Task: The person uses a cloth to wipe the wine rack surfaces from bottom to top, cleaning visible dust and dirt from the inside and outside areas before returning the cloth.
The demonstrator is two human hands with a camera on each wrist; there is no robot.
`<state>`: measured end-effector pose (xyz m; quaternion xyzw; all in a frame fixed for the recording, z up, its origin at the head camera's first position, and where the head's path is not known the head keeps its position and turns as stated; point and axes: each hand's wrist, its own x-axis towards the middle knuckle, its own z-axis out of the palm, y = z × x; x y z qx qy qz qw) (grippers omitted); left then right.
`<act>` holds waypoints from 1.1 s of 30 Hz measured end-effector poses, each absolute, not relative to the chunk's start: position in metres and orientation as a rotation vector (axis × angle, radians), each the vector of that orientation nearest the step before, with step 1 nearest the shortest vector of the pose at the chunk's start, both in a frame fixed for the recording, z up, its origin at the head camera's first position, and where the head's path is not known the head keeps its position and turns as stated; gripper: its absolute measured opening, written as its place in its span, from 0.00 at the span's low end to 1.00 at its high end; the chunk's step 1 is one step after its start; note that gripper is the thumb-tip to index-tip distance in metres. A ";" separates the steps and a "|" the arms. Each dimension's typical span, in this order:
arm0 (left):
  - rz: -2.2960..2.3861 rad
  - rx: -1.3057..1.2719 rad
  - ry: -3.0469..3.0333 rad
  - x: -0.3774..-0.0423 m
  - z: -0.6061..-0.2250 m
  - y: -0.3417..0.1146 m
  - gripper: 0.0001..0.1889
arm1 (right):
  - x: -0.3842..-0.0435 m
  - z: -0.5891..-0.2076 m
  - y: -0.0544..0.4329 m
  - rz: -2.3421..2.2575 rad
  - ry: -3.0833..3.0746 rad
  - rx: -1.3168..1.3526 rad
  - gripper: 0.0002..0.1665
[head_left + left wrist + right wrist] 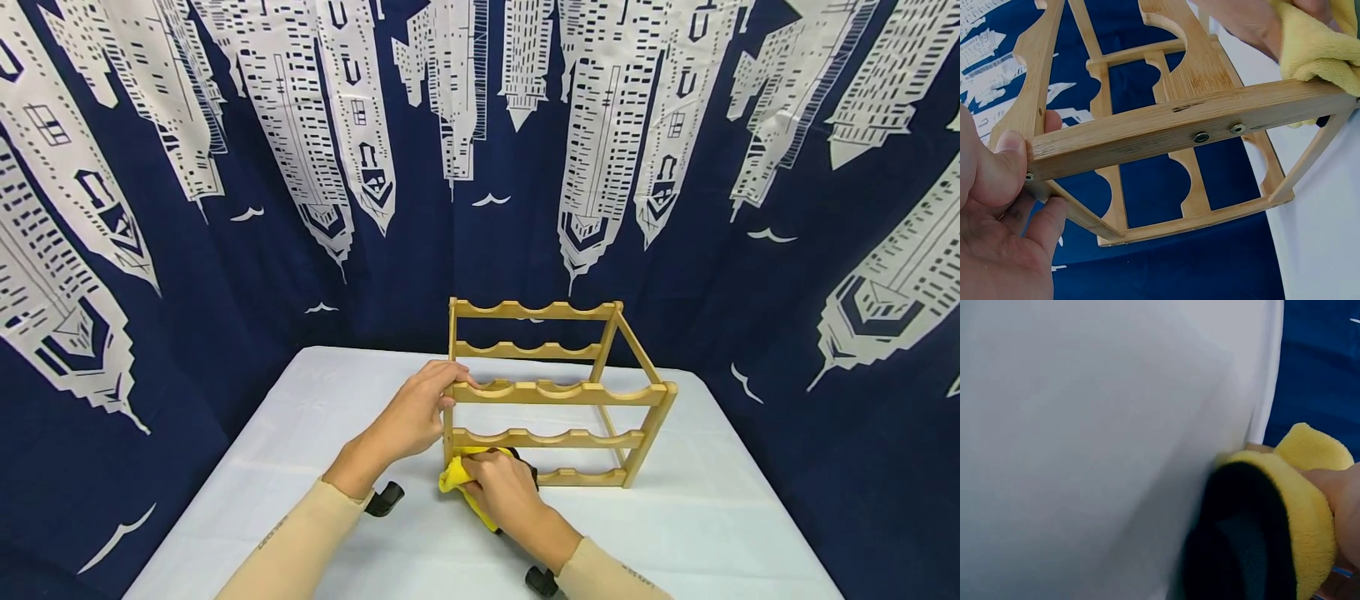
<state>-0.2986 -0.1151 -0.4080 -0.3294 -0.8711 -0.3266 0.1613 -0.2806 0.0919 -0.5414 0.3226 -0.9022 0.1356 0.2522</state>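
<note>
A light wooden bottle rack (558, 393) with scalloped rails stands on the table. My left hand (420, 408) grips its upper front left corner; in the left wrist view the thumb and fingers (1007, 169) wrap the end of a wooden post (1166, 125). Low at the same front left post, my right hand (506, 492) holds a bunched yellow cloth (455, 475) against the wood. The cloth has a dark edge or backing, seen large in the right wrist view as yellow plush (1310, 537) beside black fabric. The right fingertips are mostly hidden by the cloth.
A white cloth covers the table (300, 467). Behind and on both sides hangs a dark blue curtain (510, 250) printed with white buildings and birds. Small black devices (385, 500) sit at both wrists.
</note>
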 end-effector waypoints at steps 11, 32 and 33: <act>-0.931 -0.908 -2.516 -0.297 -0.405 -0.116 0.30 | -0.291 -0.543 0.091 0.404 -2.532 0.872 0.14; -0.881 -0.979 -2.510 -0.301 -0.407 -0.120 0.32 | -0.292 -0.547 0.134 0.461 -2.551 0.876 0.22; -0.880 -0.982 -2.505 -0.301 -0.407 -0.120 0.33 | -0.292 -0.546 0.136 0.490 -2.546 0.873 0.22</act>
